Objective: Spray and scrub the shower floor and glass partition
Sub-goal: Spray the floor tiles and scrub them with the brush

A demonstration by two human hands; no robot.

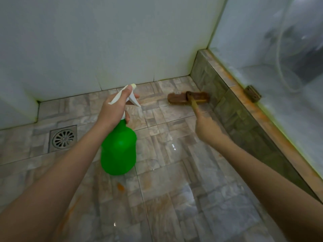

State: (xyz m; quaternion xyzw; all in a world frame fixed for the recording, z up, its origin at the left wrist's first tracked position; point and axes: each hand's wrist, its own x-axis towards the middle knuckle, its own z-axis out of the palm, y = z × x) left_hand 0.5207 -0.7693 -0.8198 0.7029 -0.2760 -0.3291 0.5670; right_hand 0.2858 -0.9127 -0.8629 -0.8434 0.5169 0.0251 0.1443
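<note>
Reaching forward, left hand (114, 109) fingers wrapped on spray bottle (118, 149) — right hand (207, 127) gripping brush (187, 97).

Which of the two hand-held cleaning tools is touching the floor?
The brown scrub brush in the right hand; the green spray bottle hangs raised in the left hand.

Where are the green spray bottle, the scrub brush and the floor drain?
green spray bottle (118, 147), head view, on its green body.
scrub brush (176, 97), head view, on the wooden back of its head.
floor drain (63, 138), head view, on the round metal grate.
</note>
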